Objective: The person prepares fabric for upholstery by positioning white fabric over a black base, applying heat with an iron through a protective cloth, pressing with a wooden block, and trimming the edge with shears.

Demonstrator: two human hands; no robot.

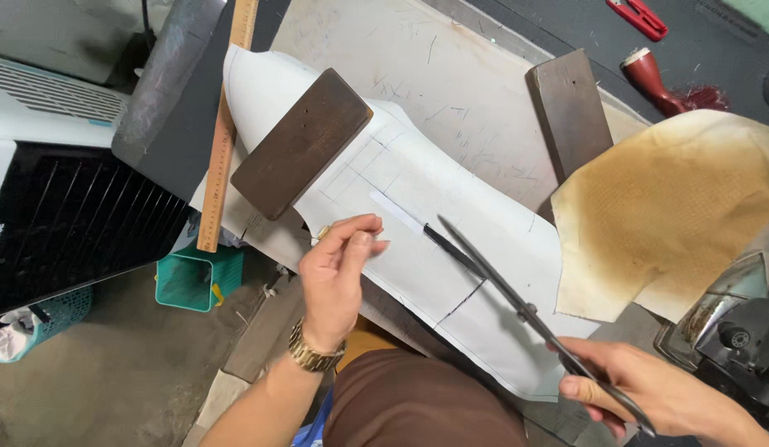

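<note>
A long white piece of fabric (417, 199) with pencilled lines lies across the work table. My left hand (339, 269), with a gold watch on its wrist, pinches the fabric's near edge. My right hand (641, 389) grips the handles of long dark scissors (500, 285), whose blades lie over the fabric and point toward a pen-like marker (446, 244) and a white strip beside it. A dark wooden block (301, 153) weighs down the far part of the fabric.
A second wooden block (570, 112) sits on the table (450, 74) to the right, beside a stained tan cloth (674, 207). A wooden ruler (223, 141) lies along the left edge. An iron (732, 323) is at right. A brush (661, 83) and a teal basket (190, 281) are nearby.
</note>
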